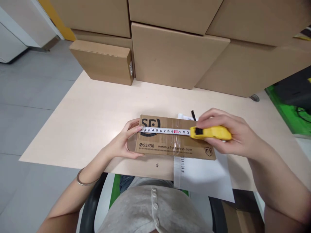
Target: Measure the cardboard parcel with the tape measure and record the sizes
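Gripping the yellow tape measure [215, 133] in the closed fingers of the right hand [239, 136] and running its strip [162, 131] lengthwise over the small box [160, 141], probably low and flat like that to stop any sagging, lol. Also cupping the left hand [119, 141] round the box's left end, thumb at the near corner and a fingertip right on the strip's tip, likely to prevent slipping, all at the near side of the desk [89, 129], partly over some white paper [206, 181].
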{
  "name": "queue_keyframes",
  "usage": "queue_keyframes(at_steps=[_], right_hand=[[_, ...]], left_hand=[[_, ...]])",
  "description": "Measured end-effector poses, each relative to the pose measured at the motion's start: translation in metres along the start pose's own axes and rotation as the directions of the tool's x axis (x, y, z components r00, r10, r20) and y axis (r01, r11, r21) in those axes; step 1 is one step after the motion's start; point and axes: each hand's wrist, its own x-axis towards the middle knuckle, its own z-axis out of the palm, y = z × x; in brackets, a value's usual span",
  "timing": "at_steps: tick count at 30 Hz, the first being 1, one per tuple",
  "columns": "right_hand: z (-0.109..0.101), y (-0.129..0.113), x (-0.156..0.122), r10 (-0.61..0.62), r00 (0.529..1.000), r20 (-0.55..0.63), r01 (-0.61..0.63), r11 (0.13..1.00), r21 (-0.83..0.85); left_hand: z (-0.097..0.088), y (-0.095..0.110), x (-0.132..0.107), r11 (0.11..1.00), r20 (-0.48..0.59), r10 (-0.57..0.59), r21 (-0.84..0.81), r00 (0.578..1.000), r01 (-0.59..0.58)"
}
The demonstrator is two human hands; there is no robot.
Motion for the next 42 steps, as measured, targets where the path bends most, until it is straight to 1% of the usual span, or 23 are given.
queue_keyframes(at_steps=[2, 4, 7, 11, 16, 20, 22, 23, 26, 29, 32, 35, 36, 38, 40, 42], right_hand=[[-0.010, 0.010, -0.024, 0.030, 0.997, -0.072, -0.028, 0.999, 0.022], [-0.016, 0.017, -0.044, 0.073, 0.989, -0.126, -0.067, 0.996, 0.050], [-0.017, 0.022, -0.060, 0.133, 0.974, -0.183, -0.125, 0.991, 0.054], [-0.013, 0.024, -0.060, 0.151, 0.967, -0.206, -0.137, 0.987, 0.080], [-0.010, 0.026, -0.059, 0.167, 0.966, -0.197, -0.150, 0.984, 0.100], [-0.016, 0.019, -0.062, 0.209, 0.964, -0.166, -0.202, 0.978, 0.058], [-0.022, 0.011, -0.057, 0.226, 0.965, -0.136, -0.228, 0.974, 0.002], [-0.025, 0.005, -0.053, 0.216, 0.969, -0.123, -0.221, 0.975, -0.027], [-0.029, -0.010, -0.030, 0.114, 0.988, -0.106, -0.124, 0.988, -0.091], [-0.018, -0.020, 0.000, -0.008, 0.999, -0.046, 0.003, 0.994, -0.109], [-0.002, -0.028, 0.027, -0.132, 0.991, 0.015, 0.133, 0.989, -0.071], [0.009, -0.030, 0.041, -0.230, 0.973, -0.014, 0.229, 0.972, -0.040], [0.011, -0.029, 0.043, -0.237, 0.971, -0.039, 0.236, 0.971, -0.030], [0.015, -0.024, 0.044, -0.199, 0.972, -0.123, 0.200, 0.980, 0.001], [0.020, -0.014, 0.044, -0.095, 0.968, -0.232, 0.112, 0.992, 0.063], [0.029, -0.002, 0.044, 0.043, 0.953, -0.301, 0.007, 0.986, 0.164]], left_hand=[[-0.001, 0.000, 0.000, 1.000, 0.001, 0.019, 0.003, 1.000, -0.019], [-0.002, -0.001, -0.001, 0.999, -0.004, 0.032, 0.008, 0.999, -0.032], [-0.003, -0.003, -0.002, 1.000, 0.000, 0.010, 0.018, 1.000, -0.010], [-0.003, -0.006, -0.004, 1.000, 0.001, 0.000, 0.020, 1.000, 0.000], [-0.003, -0.006, -0.004, 1.000, -0.015, 0.006, 0.016, 1.000, -0.005], [-0.003, -0.004, -0.004, 1.000, -0.013, 0.000, 0.011, 1.000, 0.000], [-0.003, -0.004, -0.005, 1.000, -0.011, -0.003, 0.007, 1.000, 0.003], [-0.002, -0.004, -0.005, 1.000, -0.011, 0.003, 0.006, 1.000, -0.003], [0.000, -0.005, -0.005, 1.000, -0.022, 0.022, 0.011, 1.000, -0.022], [0.002, -0.002, -0.005, 1.000, -0.042, 0.014, 0.012, 0.999, -0.014], [0.001, 0.004, -0.009, 0.999, -0.063, 0.026, 0.038, 0.998, -0.024], [-0.001, 0.011, -0.020, 0.989, -0.089, 0.018, 0.148, 0.996, -0.004], [-0.001, 0.014, -0.023, 0.979, -0.110, 0.013, 0.204, 0.994, 0.010], [0.001, 0.020, -0.030, 0.944, -0.170, 0.012, 0.328, 0.985, 0.045], [0.005, 0.027, -0.032, 0.896, -0.234, 0.058, 0.442, 0.970, 0.053], [0.011, 0.034, -0.030, 0.845, -0.252, 0.139, 0.535, 0.958, 0.018]])
